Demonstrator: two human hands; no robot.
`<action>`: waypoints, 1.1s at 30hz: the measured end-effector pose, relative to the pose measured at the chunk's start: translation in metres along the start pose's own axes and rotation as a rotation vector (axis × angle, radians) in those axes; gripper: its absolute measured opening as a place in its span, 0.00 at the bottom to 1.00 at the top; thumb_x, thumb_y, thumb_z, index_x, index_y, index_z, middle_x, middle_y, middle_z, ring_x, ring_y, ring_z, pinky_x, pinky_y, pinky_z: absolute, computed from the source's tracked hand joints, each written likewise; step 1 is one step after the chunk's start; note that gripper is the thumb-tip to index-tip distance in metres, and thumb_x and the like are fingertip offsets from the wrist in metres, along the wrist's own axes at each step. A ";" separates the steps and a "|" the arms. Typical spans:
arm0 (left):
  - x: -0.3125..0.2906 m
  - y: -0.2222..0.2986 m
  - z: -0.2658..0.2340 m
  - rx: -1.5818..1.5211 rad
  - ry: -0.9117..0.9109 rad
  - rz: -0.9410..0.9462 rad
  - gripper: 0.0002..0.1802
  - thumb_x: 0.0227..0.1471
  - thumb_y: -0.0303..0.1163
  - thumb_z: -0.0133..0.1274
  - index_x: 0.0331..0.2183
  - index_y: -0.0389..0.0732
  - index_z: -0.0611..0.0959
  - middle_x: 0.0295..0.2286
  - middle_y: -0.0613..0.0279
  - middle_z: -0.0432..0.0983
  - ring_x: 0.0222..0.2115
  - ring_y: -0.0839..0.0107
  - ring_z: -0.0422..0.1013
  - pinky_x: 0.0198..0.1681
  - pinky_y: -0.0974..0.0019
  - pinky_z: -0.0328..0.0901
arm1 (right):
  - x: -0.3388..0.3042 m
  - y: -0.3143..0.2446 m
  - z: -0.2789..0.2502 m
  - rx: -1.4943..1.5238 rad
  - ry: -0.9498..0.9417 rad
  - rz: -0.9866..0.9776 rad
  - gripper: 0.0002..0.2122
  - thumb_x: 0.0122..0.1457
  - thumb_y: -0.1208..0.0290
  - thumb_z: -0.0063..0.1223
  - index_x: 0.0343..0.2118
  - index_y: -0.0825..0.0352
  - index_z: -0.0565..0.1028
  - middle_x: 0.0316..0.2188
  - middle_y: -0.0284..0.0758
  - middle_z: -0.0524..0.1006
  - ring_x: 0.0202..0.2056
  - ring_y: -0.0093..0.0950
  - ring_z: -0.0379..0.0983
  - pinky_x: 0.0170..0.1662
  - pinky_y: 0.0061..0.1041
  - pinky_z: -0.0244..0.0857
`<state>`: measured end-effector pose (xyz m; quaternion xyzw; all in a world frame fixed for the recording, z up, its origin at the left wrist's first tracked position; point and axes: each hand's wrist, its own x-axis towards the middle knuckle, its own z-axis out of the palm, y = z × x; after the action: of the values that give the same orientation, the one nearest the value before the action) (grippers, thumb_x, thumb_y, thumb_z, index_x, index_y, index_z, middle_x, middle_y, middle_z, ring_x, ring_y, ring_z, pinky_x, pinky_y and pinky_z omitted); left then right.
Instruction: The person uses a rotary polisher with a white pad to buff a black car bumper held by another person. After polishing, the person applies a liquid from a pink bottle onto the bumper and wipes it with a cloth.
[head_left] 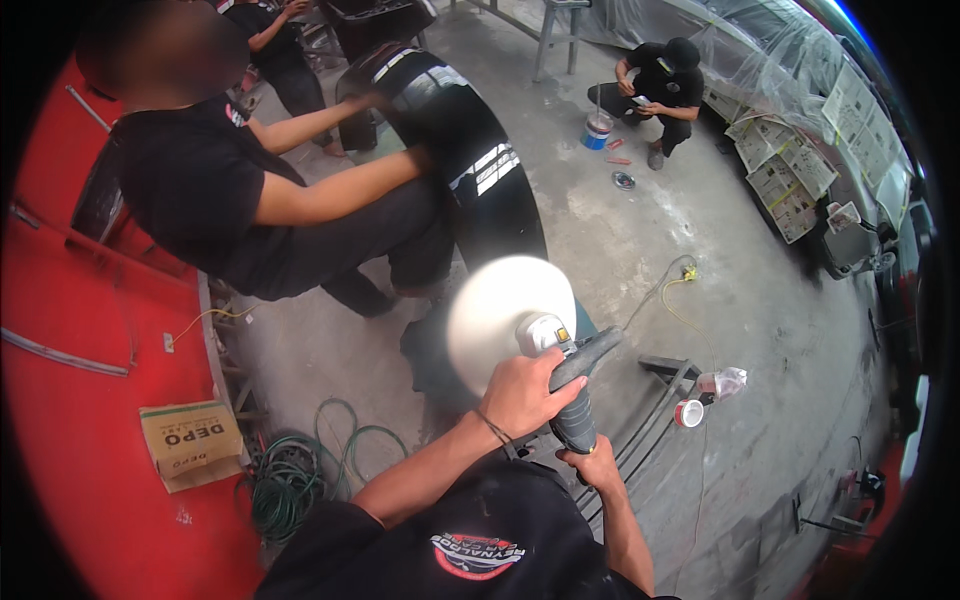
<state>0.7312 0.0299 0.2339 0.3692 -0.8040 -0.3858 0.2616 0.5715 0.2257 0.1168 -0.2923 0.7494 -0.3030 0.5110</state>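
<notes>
With both hands I hold a grey and black power polisher (573,418). Its large round white pad (490,310) faces forward, and glare washes out part of it. My left hand (530,393) is wrapped around the front, by the dark side handle (600,352). Lower down, my right hand (594,465) grips the rear of the body. Just beyond the pad stands a glossy black curved car panel (500,215), probably a bumper. Whether the pad touches it cannot be told. A co-worker in black (200,190) leans over from the left, hands at the panel.
Green hose (285,490) lies coiled beside a cardboard box (190,440) at left. A cord with a yellow connector (688,272) crosses the concrete floor. A metal stand (655,400) and a small tub (688,413) are at right. Another person (665,85) squats near a paint bucket (597,130).
</notes>
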 end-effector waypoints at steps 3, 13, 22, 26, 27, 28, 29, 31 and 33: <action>0.022 0.007 0.001 0.001 0.062 0.062 0.20 0.56 0.46 0.70 0.33 0.38 0.83 0.20 0.44 0.78 0.24 0.41 0.80 0.28 0.47 0.72 | 0.013 -0.004 -0.026 -0.036 0.025 -0.019 0.18 0.47 0.69 0.75 0.39 0.74 0.83 0.31 0.35 0.85 0.34 0.26 0.80 0.42 0.31 0.74; 0.107 0.065 -0.002 -0.064 0.376 -0.148 0.15 0.58 0.36 0.71 0.36 0.35 0.87 0.22 0.58 0.83 0.24 0.73 0.79 0.31 0.65 0.72 | 0.117 -0.135 -0.166 -0.229 -0.176 -0.257 0.18 0.48 0.72 0.73 0.40 0.76 0.82 0.32 0.38 0.86 0.36 0.27 0.81 0.44 0.32 0.75; 0.173 0.101 0.017 -0.046 0.801 -0.212 0.19 0.59 0.41 0.71 0.38 0.32 0.89 0.24 0.60 0.82 0.27 0.78 0.74 0.34 0.66 0.71 | 0.185 -0.251 -0.263 -0.606 -0.219 -0.588 0.19 0.45 0.68 0.72 0.38 0.75 0.82 0.28 0.45 0.84 0.32 0.35 0.82 0.42 0.37 0.75; 0.169 0.094 0.039 -0.127 0.838 -0.221 0.14 0.63 0.36 0.69 0.40 0.33 0.89 0.31 0.69 0.85 0.32 0.83 0.73 0.38 0.72 0.70 | 0.199 -0.245 -0.265 -0.655 -0.251 -0.590 0.21 0.44 0.65 0.72 0.40 0.72 0.84 0.32 0.51 0.85 0.38 0.49 0.85 0.46 0.42 0.76; 0.168 0.094 0.044 -0.126 0.815 -0.261 0.16 0.63 0.38 0.69 0.44 0.34 0.89 0.32 0.68 0.85 0.34 0.82 0.74 0.40 0.71 0.71 | 0.201 -0.243 -0.269 -0.678 -0.252 -0.582 0.21 0.44 0.64 0.72 0.41 0.70 0.85 0.34 0.53 0.86 0.40 0.52 0.85 0.47 0.43 0.76; 0.165 0.098 0.052 -0.124 0.805 -0.276 0.17 0.63 0.39 0.69 0.45 0.34 0.89 0.32 0.67 0.85 0.34 0.81 0.74 0.40 0.70 0.71 | 0.201 -0.235 -0.271 -0.659 -0.271 -0.585 0.21 0.44 0.65 0.73 0.41 0.72 0.84 0.33 0.52 0.86 0.39 0.49 0.85 0.46 0.42 0.76; 0.160 0.104 0.060 -0.124 0.794 -0.290 0.18 0.63 0.39 0.68 0.46 0.35 0.89 0.32 0.66 0.85 0.34 0.81 0.74 0.41 0.69 0.72 | 0.202 -0.220 -0.273 -0.638 -0.288 -0.586 0.21 0.44 0.66 0.74 0.41 0.73 0.84 0.32 0.51 0.86 0.38 0.46 0.86 0.46 0.41 0.76; 0.143 0.094 0.077 -0.059 0.772 -0.367 0.21 0.61 0.42 0.68 0.44 0.33 0.86 0.31 0.47 0.84 0.32 0.64 0.79 0.41 0.61 0.73 | 0.205 -0.191 -0.273 -0.620 -0.322 -0.569 0.23 0.43 0.66 0.75 0.42 0.72 0.84 0.34 0.52 0.86 0.40 0.47 0.86 0.46 0.41 0.77; 0.119 0.090 0.094 -0.023 0.823 -0.408 0.21 0.60 0.43 0.68 0.37 0.33 0.85 0.26 0.45 0.81 0.25 0.58 0.75 0.34 0.57 0.71 | 0.204 -0.164 -0.267 -0.651 -0.379 -0.540 0.24 0.43 0.64 0.76 0.44 0.70 0.85 0.36 0.53 0.86 0.42 0.50 0.86 0.48 0.42 0.77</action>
<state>0.5589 0.0143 0.2704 0.6397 -0.5395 -0.2595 0.4821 0.2787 0.0091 0.1987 -0.6724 0.5961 -0.1151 0.4234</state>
